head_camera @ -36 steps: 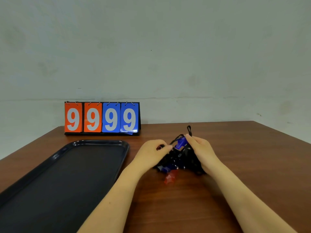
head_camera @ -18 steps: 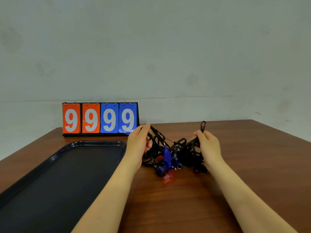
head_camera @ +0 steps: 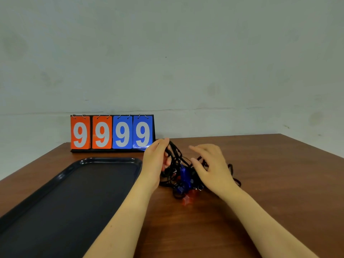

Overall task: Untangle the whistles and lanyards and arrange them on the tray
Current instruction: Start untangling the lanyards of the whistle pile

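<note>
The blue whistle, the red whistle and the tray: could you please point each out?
blue whistle [head_camera: 184,173], head view, its body.
red whistle [head_camera: 186,200], head view, its body.
tray [head_camera: 111,159], head view, far rim.

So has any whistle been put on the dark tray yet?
No, the tray holds no whistle; the blue whistle and red whistle sit in the black lanyards on the table.

one tray [head_camera: 61,175], one scoreboard [head_camera: 112,133] showing four 9s, two hands, whistles too tangled to count
</note>
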